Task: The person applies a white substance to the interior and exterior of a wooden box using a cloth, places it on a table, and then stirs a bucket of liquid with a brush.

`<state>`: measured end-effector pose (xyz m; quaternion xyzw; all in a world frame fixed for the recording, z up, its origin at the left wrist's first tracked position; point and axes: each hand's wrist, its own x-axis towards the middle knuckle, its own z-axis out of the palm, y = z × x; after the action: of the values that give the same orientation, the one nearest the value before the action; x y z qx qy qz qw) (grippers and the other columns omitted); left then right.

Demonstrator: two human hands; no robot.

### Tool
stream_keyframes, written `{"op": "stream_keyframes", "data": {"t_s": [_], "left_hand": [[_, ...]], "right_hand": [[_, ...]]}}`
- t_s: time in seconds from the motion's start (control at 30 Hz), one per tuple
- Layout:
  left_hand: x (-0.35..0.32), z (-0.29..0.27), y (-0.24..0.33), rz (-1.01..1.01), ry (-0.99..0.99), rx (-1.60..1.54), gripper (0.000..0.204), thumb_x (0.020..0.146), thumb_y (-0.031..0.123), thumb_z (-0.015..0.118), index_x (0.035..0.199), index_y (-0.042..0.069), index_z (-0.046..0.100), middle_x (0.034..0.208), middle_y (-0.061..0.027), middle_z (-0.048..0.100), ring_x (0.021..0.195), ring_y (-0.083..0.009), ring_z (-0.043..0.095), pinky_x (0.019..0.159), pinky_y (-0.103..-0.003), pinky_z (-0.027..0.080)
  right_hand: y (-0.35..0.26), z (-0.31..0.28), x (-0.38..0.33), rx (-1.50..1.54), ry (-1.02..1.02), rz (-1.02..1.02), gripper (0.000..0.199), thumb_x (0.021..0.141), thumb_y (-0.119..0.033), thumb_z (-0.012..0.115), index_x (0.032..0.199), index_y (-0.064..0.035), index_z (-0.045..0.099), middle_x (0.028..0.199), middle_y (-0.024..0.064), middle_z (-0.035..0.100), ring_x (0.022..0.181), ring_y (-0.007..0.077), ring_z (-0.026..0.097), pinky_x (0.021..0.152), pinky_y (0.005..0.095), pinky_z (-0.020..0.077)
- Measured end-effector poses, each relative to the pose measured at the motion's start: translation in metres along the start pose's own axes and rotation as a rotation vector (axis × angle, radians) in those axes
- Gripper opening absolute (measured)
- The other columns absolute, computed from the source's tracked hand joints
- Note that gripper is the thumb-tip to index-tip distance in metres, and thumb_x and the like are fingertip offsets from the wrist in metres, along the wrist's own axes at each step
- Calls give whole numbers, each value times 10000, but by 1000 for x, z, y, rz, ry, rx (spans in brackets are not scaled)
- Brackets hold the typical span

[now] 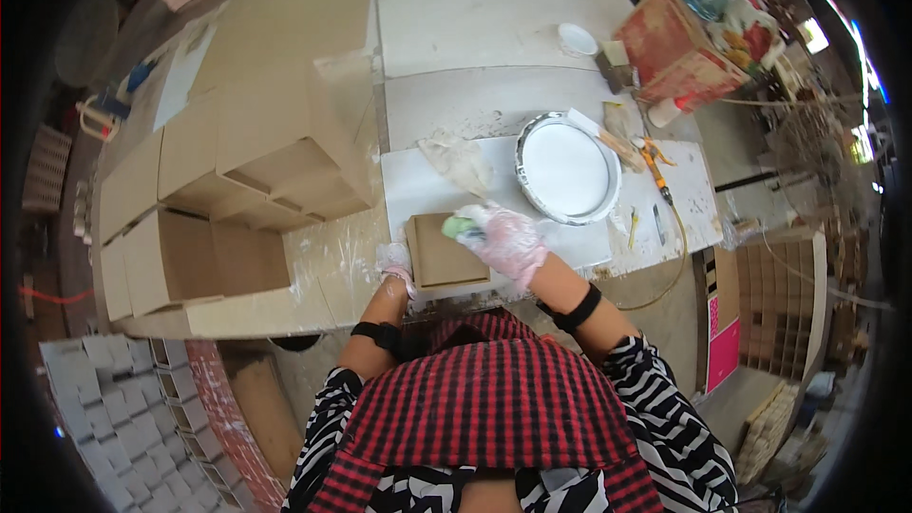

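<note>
From where I stand, I see the person's right hand (511, 239), in a white and pink glove, with its fingers closed on a small pale-green pad (458, 226), perhaps a sponge, though the glove covers much of it. The pad is at the upper right of a shallow, rectangular brown box (445, 261), which sits at the near edge of the paint-marked counter (446, 100). The left hand (394, 258), gloved likewise, is at the box's left side; I can't tell how its fingers are set. Beyond the box lies a crumpled off-white cloth (454, 160). To the right stands a round white tub (523, 176) with a dark-smeared rim, and larger open brown cardboard boxes (190, 166) stand on the left.
</note>
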<state>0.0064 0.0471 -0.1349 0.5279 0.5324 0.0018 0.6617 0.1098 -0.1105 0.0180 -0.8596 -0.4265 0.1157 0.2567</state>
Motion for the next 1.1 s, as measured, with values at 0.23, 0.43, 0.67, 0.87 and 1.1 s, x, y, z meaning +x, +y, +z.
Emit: {"op": "stream_keyframes", "data": {"t_s": [0.23,0.43,0.67,0.87,1.1], "left_hand": [[3,4,-11,5,143,-206,764,802,612,478,1208,-35,494,1170,-200,549,1072,-323,531,879,-388,424],[24,4,-34,53,253,12,747,814,598,468,1210,-35,485,1188,-213,532,1086,-344,514,899,-392,405],[38,11,-37,85,244,141,726,829,582,455,1211,-35,474,1209,-227,512,1103,-369,494,922,-397,382],[185,42,-170,388,316,1203,570,901,468,390,1282,44,417,1267,-160,487,1125,-322,489,940,-399,367],[20,12,-19,28,239,417,465,922,342,360,1319,102,382,1314,-114,444,1190,-269,436,969,-422,338]], "right_hand": [[-26,36,12,-172,-326,-358,182,802,-292,561,924,-157,569,840,119,575,697,299,603,604,398,502],[14,-9,16,-274,-432,-327,220,818,-315,548,971,-157,537,824,108,562,768,288,603,626,404,499],[5,9,-8,-210,-307,-158,171,815,-236,557,954,-145,597,859,125,584,776,291,605,675,401,483],[-43,11,34,-345,-247,80,190,821,-271,547,960,-172,629,833,120,636,807,281,614,720,393,488],[-32,15,-7,-315,-496,-109,210,820,-342,522,968,-237,628,965,114,593,861,290,602,744,406,486]]}}
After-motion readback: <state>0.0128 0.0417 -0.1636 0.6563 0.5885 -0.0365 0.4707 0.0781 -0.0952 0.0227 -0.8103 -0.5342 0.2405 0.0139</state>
